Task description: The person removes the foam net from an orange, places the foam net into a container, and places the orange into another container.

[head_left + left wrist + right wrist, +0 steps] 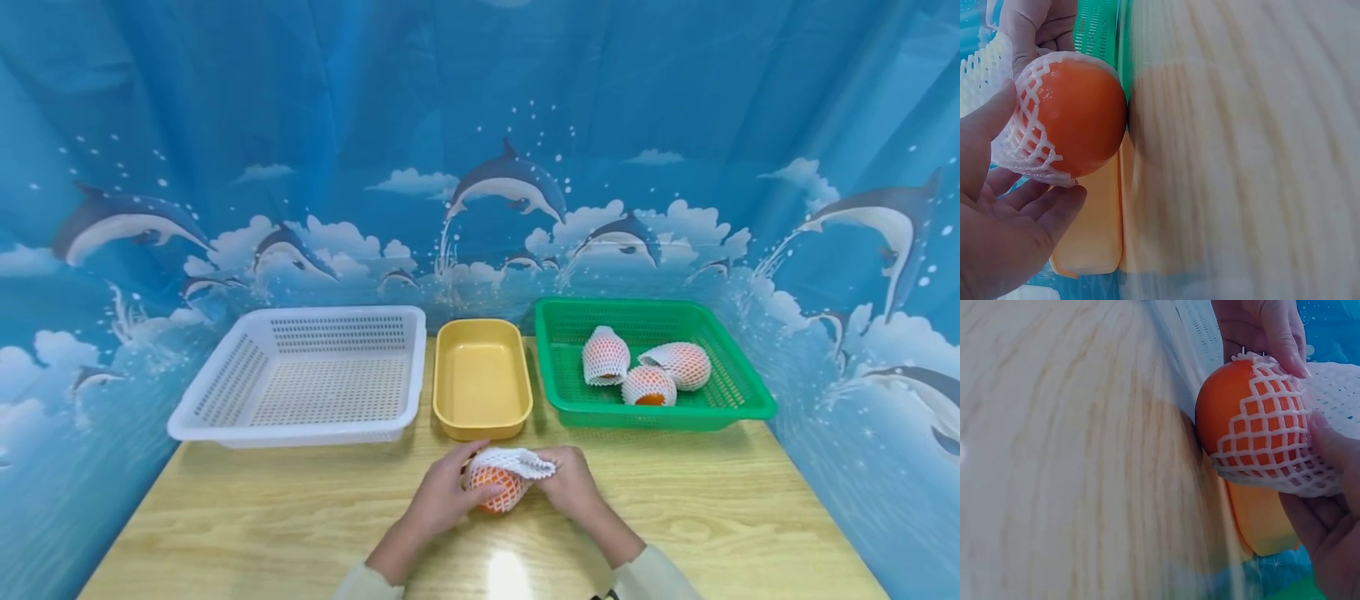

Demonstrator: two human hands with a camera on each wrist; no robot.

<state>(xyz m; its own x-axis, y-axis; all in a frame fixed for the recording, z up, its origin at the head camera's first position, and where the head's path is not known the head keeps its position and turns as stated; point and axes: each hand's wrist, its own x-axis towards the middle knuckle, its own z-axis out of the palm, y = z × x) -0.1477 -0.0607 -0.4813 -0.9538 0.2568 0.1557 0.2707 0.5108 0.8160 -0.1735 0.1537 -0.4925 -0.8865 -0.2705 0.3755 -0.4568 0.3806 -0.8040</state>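
An orange fruit (489, 481) sits partly inside a white foam net (517, 460) in front of the yellow tray. Its bare orange end (1088, 115) faces down toward the table in the left wrist view. My left hand (442, 492) holds the fruit from the left, thumb on the near side and fingers round the far side. With my right hand (572, 483) I pinch the net on the right, where its loose end bunches up. In the right wrist view the net (1269, 428) still covers one side of the fruit.
A white basket (296, 437) stands at the back left and a yellow tray (483, 429) in the middle. The green basket (667, 412) at the back right holds several fruits in foam nets, among them a netted fruit (606, 357). Behind hangs a blue dolphin curtain (480, 100).
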